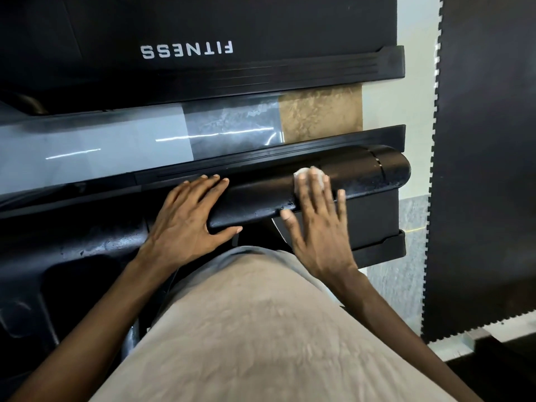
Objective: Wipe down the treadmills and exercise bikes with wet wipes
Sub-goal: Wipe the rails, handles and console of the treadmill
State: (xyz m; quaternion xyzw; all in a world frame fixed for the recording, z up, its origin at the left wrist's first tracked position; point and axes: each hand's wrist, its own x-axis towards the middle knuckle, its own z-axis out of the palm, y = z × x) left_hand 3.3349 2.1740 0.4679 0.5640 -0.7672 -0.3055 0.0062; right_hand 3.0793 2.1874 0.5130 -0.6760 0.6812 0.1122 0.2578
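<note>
White wet wipe (305, 172) sits under the right hand (316, 227), grip flat and unclenched, on the treadmill handrail (362, 174); left hand (185, 216) braces alongside, grip spread. Unpinched, the wipe could skid off the wet rail.

The handrail (356, 172) is black, the wipe (304, 170) white. At twelve o'clock white lettering (187, 49) marks a black belt (261, 21); at six, a beige shirt (246, 329).

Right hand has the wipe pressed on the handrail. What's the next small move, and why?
Probably slide the right hand and wipe along the handrail toward its rounded end. The wipe sits short of that end, and the left hand rests flat on the rail's other part, steadying it.
</note>
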